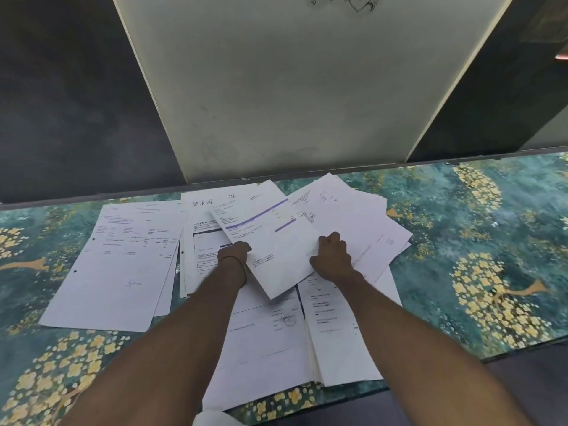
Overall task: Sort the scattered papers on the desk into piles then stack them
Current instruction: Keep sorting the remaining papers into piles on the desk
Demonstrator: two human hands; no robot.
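An office: printed invoices (203, 207) strewn on a floral-covered desk (461, 241) against a partition panel (292, 87).

The head camera looks forward and steeply down, close over the desk (461, 241) and papers (285, 256), seemingly tilted.

White sheet (276, 247) with purple bars. Around it, white papers (116, 272) printed black, on a teal desk cover (461, 241) patterned with yellow blossom trees. Beyond it, a pale grey panel (292, 87).
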